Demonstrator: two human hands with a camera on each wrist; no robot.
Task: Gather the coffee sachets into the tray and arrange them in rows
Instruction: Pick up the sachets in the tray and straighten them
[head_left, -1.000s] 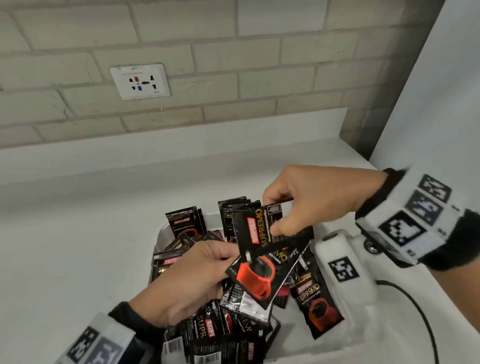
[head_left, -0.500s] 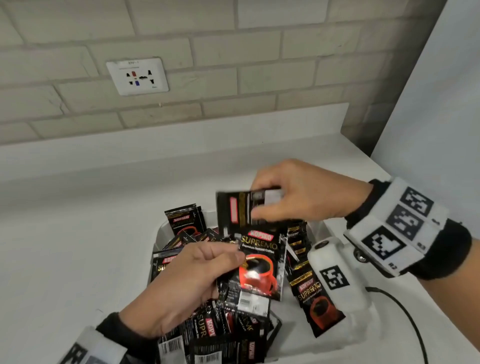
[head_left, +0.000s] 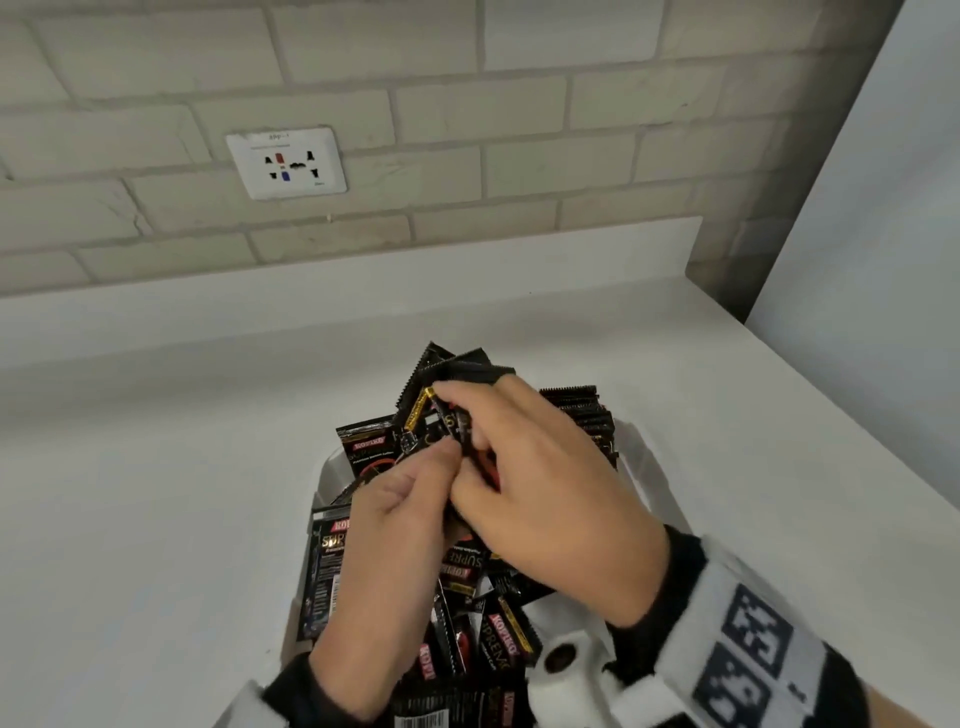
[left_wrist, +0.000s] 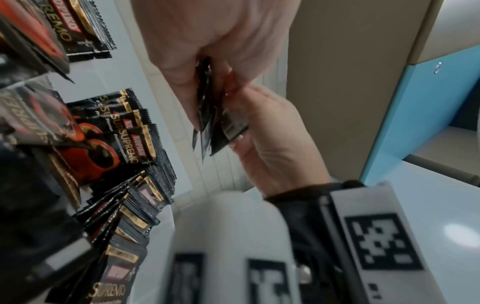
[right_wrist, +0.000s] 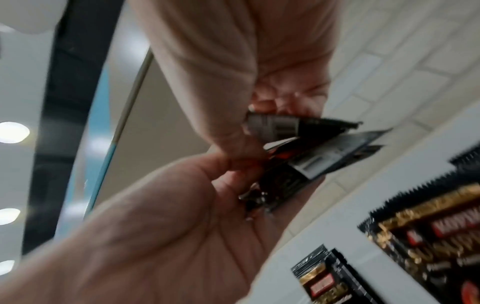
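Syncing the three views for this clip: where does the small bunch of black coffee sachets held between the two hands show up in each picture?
Head: the bunch of black foil coffee sachets sits at centre, fanned above both hands.
Left wrist: the bunch hangs upper centre, edge-on, between the left hand and the right hand.
Right wrist: the bunch is right of centre, blurred.
Shared landmark: the upright row of sachets in the white plastic tray.

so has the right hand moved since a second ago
Yes. The right hand has come down and left to meet the left hand over the tray, both gripping the sachets.
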